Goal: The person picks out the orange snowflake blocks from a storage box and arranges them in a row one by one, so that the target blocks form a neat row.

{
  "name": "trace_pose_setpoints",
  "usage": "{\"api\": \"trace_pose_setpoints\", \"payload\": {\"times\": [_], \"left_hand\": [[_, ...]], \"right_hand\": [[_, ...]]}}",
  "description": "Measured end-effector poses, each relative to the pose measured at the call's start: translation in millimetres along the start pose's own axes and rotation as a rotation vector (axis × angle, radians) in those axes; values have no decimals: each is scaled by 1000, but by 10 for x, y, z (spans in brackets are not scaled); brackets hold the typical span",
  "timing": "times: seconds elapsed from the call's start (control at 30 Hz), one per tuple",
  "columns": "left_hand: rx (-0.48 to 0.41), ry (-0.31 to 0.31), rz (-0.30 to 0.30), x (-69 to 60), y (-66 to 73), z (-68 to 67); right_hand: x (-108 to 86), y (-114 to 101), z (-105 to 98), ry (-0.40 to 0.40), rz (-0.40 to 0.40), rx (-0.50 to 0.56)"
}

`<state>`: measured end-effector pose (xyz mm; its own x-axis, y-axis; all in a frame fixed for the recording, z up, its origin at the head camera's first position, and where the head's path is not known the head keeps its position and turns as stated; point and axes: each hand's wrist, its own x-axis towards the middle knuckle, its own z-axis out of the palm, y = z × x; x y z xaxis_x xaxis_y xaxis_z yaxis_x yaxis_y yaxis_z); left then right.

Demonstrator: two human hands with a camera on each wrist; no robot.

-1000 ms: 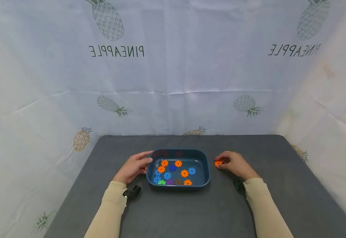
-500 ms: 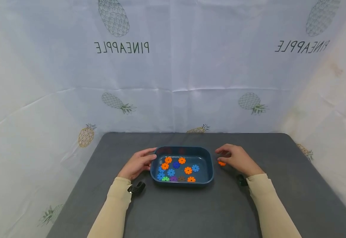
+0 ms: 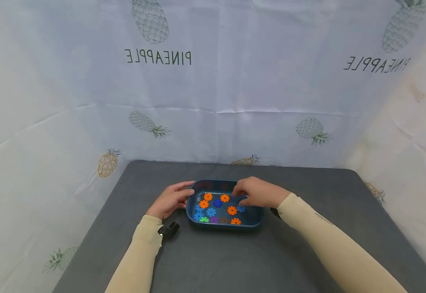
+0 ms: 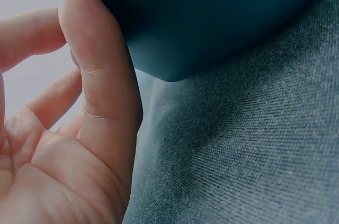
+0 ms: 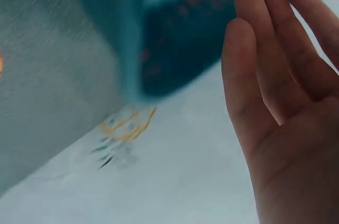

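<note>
A dark blue rectangular tray (image 3: 225,227) stands on the table with several notched plastic discs in it: orange (image 3: 232,210), light blue (image 3: 211,212), dark blue (image 3: 218,203), green, purple and brown. My left hand (image 3: 169,201) grips the tray's left end; the left wrist view has the thumb (image 4: 100,65) against the tray wall (image 4: 212,17). Over the tray's right half hovers my right hand (image 3: 260,193), fingers loosely bent and no disc visible in them. In the right wrist view its fingers (image 5: 243,70) extend beside the blurred tray (image 5: 132,49).
Grey cloth covers the table (image 3: 213,260). At the left edge of the right wrist view, an orange spot (image 5: 1,65) shows on that cloth. A white curtain (image 3: 216,81) with pineapple prints hangs behind and along the sides.
My right hand has let go of the orange disc on the table right of the tray and moved left over the tray. My left hand stays at the tray's left end.
</note>
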<state>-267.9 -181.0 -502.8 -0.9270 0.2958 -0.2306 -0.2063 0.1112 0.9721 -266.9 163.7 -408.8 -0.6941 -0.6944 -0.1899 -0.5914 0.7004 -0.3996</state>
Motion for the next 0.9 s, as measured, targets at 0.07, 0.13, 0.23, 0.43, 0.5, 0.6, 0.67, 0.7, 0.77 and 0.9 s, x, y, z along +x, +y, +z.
{"api": "trace_pose_setpoints", "payload": {"times": [0.07,0.13,0.23,0.43,0.5,0.6,0.67,0.7,0.77,0.9], "left_hand": [[1,-5,-3,-7,5,1],[2,-7,-3,-9,9,4],[-4,-4,0,-2,20,13],[-6,-5,4,11,18,27],[-9,-7,4,16,8,27],[-12,-12,5,22,-5,28],[-12,-14,9,20,-5,26],[-11,-13,11,19,-2,25],[-12,-10,12,17,2,19],[-15,-4,13,19,1,6]], "right_hand": [[75,-102,27,-61,-20,-33],[132,-183,57,-96,-31,-59],[181,-268,96,-124,-25,-82],[217,-326,196,-198,-29,-156],[222,-339,231,-215,-24,-174],[235,-349,291,-228,1,-193],[249,-354,328,-233,8,-207],[257,-355,347,-234,10,-214],[269,-361,372,-234,10,-227],[288,-386,397,-228,8,-259]]}}
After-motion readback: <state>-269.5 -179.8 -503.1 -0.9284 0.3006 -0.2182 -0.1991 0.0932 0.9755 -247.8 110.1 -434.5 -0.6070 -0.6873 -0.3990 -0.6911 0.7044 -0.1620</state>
